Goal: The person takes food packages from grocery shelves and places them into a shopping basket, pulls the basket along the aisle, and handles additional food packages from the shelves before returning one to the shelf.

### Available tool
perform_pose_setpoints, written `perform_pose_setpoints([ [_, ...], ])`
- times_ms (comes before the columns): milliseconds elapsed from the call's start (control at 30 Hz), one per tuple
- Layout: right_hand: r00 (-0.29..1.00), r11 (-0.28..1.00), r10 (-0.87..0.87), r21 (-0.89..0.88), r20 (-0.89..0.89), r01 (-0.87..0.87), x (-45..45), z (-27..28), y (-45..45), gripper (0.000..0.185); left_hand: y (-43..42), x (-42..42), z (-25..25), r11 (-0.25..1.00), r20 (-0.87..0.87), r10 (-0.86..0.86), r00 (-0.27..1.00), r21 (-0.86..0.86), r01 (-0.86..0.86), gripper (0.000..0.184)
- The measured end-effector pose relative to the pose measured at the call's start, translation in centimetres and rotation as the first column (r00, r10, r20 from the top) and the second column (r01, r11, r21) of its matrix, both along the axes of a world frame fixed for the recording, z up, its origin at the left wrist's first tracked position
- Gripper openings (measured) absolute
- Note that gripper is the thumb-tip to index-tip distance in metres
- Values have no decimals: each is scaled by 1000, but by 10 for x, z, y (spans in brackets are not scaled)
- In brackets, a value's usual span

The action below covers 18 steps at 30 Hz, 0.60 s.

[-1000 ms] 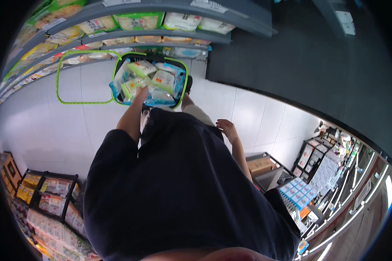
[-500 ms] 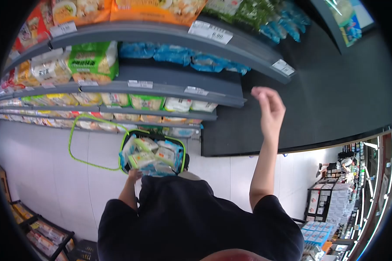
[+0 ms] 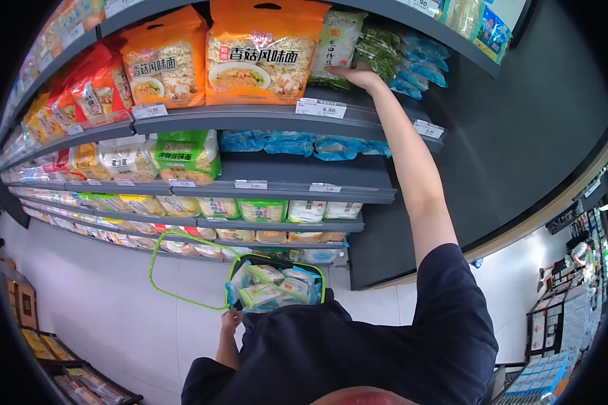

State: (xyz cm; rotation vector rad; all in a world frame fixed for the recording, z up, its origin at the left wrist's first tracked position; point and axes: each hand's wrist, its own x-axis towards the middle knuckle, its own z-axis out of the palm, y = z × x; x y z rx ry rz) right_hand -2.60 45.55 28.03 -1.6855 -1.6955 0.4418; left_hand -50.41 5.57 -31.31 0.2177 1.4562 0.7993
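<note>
Packets (image 3: 260, 294) already fill much of the basket (image 3: 323, 286); a green-and-white bag (image 3: 341, 35) remains shelved, the right hand (image 3: 362, 77) at its front. Neither hand's grip can be told; the left (image 3: 231, 320) is beside the basket.

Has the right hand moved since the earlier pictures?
Yes. Against the upper shelf, the right hand moved up and left, from below the shelf's edge to above it, at the pale green packet.

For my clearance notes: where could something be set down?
On the dark grey shelf, right of the green noodle bag, in front of the blue plastic packs; and on the pale tiled floor left of the green-rimmed black basket. That basket is crowded.
</note>
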Motion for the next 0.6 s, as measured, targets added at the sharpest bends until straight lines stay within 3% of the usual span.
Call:
perform_pose_setpoints([
  [67, 1000, 1000, 0, 6, -4, 0, -4, 8, -20, 76, -4, 1, 10, 999, -25, 35, 999, 21, -34, 18],
  [133, 984, 997, 53, 65, -172, -42, -1, 13, -35, 73, -4, 3, 15, 999, -58, 31, 998, 34, -29, 19],
  [167, 983, 997, 55, 70, -175, -44, 5, 17, -40, 73, -4, 5, 19, 999, -88, 29, 996, 39, -26, 20],
  [267, 985, 933, -104, 329, -140, 145, 32, 25, -64, 57, 5, 9, 30, 993, -104, 8, 995, 121, 4, 21],
  [333, 984, 925, -139, 340, -113, 170, 48, 33, -84, 61, 17, 12, 38, 986, -93, 1, 996, 164, 14, 23],
  [433, 919, 955, 25, 281, -393, 95, 84, 30, -104, 75, 44, 23, 64, 968, -171, -39, 984, 237, 79, 24],
  [533, 739, 985, 82, 168, -669, 43, 87, 44, -156, 60, 75, 38, 98, 925, -189, -84, 978, 350, 148, 28],
  [600, 686, 992, 68, 123, -724, 32, 92, 36, -187, 56, 93, 59, 140, 852, -177, -128, 976, 484, 199, 29],
])
